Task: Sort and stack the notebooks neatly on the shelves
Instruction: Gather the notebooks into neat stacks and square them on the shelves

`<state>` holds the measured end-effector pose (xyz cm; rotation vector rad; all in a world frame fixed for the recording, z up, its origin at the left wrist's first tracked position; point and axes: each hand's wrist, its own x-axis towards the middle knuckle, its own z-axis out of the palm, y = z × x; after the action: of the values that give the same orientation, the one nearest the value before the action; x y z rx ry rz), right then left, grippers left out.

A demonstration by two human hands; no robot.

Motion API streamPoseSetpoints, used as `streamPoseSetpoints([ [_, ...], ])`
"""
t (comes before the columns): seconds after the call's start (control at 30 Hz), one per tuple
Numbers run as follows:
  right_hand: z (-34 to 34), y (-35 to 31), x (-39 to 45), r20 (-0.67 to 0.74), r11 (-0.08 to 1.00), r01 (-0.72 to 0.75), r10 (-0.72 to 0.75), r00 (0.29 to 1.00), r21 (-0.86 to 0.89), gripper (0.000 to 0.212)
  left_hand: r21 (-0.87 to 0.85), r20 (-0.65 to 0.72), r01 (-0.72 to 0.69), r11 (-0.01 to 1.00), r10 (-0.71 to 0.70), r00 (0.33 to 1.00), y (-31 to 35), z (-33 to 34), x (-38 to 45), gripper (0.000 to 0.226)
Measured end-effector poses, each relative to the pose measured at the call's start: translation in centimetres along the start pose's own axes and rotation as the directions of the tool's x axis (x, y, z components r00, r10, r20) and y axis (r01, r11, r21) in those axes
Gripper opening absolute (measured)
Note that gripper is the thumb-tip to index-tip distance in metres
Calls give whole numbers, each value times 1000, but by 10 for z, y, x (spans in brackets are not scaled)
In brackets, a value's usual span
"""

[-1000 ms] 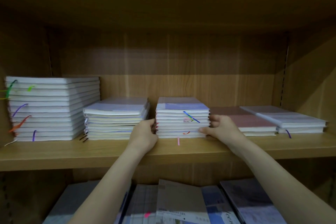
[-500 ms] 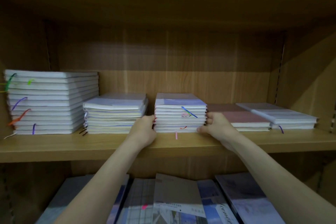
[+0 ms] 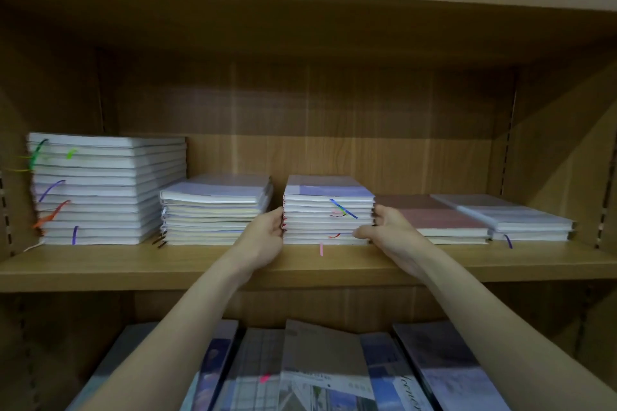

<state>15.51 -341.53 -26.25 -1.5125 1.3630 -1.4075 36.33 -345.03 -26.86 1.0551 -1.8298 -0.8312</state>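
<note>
**Could Tip, Could Slide, Could Snag**

On the middle shelf, five piles in a row. Biggest at the far left: the tall pile. Next along, the second pile. Then the middle pile of notebooks, squeezed from both sides. Then the flat brown pile, and last the low pile at the far right.

Left hand pressed against the left side of the middle pile, fingers curled round its edge. Right hand holding the right side the same way, thumb low at the front corner. So a two-sided grip, closed on the pile.

Biggest worry: squeezing only the lower books, so the top ones slip off if lifted or shoved fast. Could also bump the brown pile, just beside the right hand, and knock it crooked. Very little room on the left too, near the second pile.

Smallest worry: the thin pink ribbon hanging over the shelf edge. Could catch and pull a book out of line.
</note>
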Motion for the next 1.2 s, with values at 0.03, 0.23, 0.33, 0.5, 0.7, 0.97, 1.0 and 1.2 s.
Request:
streamPoseSetpoints([
  [0.03,1,0,0,3,1000,-3,3,1000,16,42,20,26,-25,1000,24,999,-1,1,1,60],
  [0.23,3,3,6,-10,1000,-17,17,1000,24,41,26,28,-15,1000,14,1000,-9,0,4,61],
  [0.33,4,8,9,-38,1000,-19,18,999,-13,40,-45,-59,39,998,-41,997,-8,4,3,49],
  [0.5,2,10,9,-8,1000,6,-6,1000,-13,46,93,-33,82,992,-79,996,-11,1,8,39],
  [0.7,3,8,7,-17,999,24,-24,1000,-42,45,235,-18,54,971,-51,999,-2,0,3,36],
  [0.97,3,4,4,-93,992,127,-125,988,15,49,-42,-93,35,999,-38,995,2,-7,-7,70],
  [1.0,4,3,4,-93,989,145,-145,985,-5,55,-41,-102,20,999,-24,995,3,-8,-7,69],
  [1.2,0,10,18,-78,981,130,-143,987,-147,82,81,-104,-19,996,28,994,4,-7,2,54],
])
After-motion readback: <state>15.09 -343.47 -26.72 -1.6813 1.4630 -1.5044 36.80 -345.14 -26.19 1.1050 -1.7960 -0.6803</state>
